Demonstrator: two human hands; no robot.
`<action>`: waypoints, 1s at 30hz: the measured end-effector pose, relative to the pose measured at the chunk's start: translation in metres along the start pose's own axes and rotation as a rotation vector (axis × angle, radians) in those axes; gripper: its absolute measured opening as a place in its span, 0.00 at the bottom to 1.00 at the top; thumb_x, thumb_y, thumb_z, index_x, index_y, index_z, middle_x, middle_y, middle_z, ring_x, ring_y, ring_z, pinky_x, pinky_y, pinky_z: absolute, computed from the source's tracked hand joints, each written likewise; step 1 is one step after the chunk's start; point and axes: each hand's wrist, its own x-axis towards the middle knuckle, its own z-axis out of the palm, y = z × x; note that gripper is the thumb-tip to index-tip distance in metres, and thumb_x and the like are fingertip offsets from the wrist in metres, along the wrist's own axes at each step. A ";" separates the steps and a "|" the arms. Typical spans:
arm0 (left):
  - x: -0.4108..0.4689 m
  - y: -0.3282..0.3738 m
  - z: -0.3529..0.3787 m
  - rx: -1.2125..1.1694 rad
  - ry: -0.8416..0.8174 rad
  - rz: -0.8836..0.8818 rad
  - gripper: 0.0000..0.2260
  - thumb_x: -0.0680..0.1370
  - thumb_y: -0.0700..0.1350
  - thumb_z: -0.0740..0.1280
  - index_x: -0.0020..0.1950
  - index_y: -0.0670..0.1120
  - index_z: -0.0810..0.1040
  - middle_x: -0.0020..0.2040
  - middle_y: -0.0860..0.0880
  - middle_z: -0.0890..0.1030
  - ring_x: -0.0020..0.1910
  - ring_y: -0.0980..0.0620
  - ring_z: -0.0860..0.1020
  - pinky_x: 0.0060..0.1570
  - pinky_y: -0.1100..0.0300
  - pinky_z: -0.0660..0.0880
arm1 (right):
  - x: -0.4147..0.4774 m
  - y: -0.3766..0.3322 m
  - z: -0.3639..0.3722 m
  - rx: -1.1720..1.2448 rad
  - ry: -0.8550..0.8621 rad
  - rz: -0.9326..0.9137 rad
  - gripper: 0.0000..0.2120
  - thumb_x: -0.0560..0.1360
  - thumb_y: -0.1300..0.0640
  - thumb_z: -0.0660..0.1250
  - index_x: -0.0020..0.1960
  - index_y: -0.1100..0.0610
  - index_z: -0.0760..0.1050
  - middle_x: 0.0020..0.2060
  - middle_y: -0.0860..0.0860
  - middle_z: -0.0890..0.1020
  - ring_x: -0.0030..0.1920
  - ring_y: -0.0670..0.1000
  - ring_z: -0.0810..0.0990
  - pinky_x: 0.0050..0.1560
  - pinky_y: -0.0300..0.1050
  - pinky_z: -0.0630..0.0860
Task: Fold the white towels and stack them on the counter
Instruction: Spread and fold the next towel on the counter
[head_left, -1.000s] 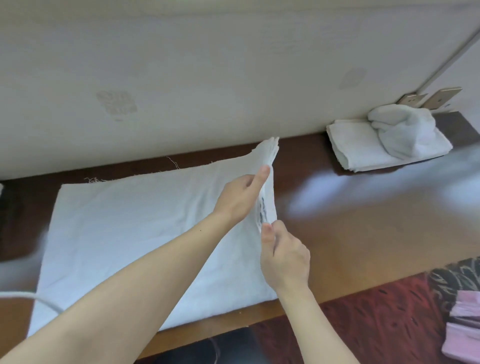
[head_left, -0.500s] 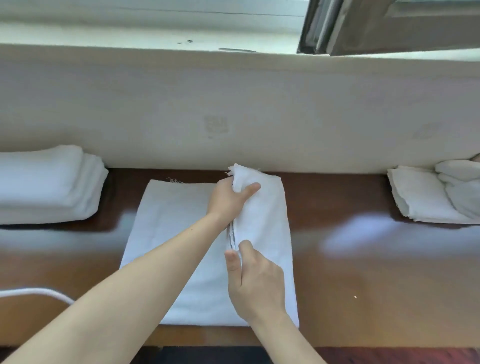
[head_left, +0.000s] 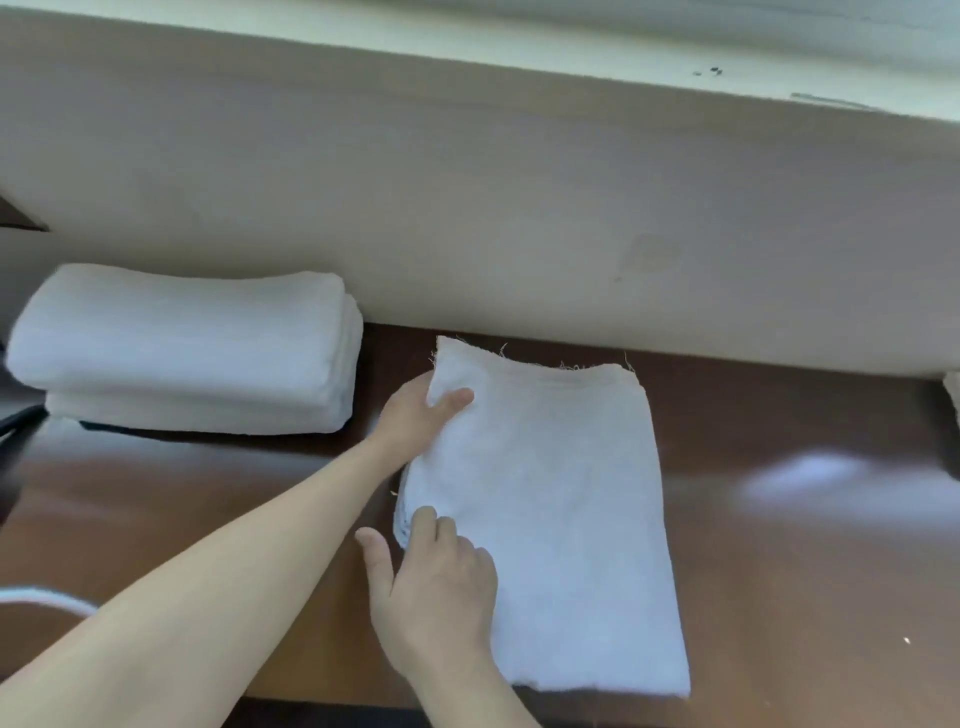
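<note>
A white towel (head_left: 545, 519) lies folded on the brown counter (head_left: 779, 545), in a tall shape that runs from near the wall (head_left: 519, 218) down to the counter's front edge. Little loose threads stick up along its far edge. The left hand (head_left: 415, 415) is at the towel's far left corner. Its thumb lies on top of the cloth and its other fingers go under the edge, so the corner is pinched between them. The right hand (head_left: 436, 582) is at the near left side of the towel. It lies flat, palm down, with the thumb spread out over the bare counter and the other fingers close together, resting on the towel's left edge where the layers show. It presses on the cloth but does not grab it. To the left, well apart from this towel, there is a stack of folded white towels (head_left: 192, 353) sitting on the counter against the wall. The stack looks neat, with its folded edges facing right. At the far right edge a small bit of another white cloth (head_left: 953, 395) peeks in. A white cord (head_left: 47, 597) curves in at the lower left. No box or basket holds any towel; they all sit right on the counter.
</note>
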 end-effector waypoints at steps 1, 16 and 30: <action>0.002 -0.008 -0.005 -0.008 -0.018 -0.025 0.09 0.79 0.57 0.68 0.57 0.58 0.79 0.51 0.59 0.83 0.52 0.58 0.81 0.49 0.60 0.75 | 0.000 -0.005 0.006 0.001 -0.058 0.053 0.30 0.80 0.31 0.44 0.42 0.51 0.75 0.32 0.46 0.75 0.29 0.50 0.74 0.32 0.45 0.63; 0.006 -0.038 -0.014 -0.378 -0.072 -0.156 0.16 0.79 0.53 0.69 0.65 0.50 0.75 0.57 0.53 0.83 0.53 0.54 0.83 0.55 0.55 0.80 | -0.012 0.040 0.011 0.222 -0.129 0.221 0.36 0.73 0.30 0.35 0.66 0.48 0.67 0.58 0.44 0.77 0.55 0.47 0.77 0.52 0.41 0.72; -0.033 -0.047 0.002 -0.207 0.011 -0.125 0.12 0.81 0.54 0.65 0.65 0.57 0.71 0.55 0.64 0.78 0.55 0.63 0.77 0.57 0.60 0.73 | 0.001 0.212 -0.008 0.049 0.310 0.512 0.21 0.79 0.44 0.60 0.58 0.61 0.69 0.51 0.57 0.73 0.46 0.62 0.76 0.40 0.50 0.70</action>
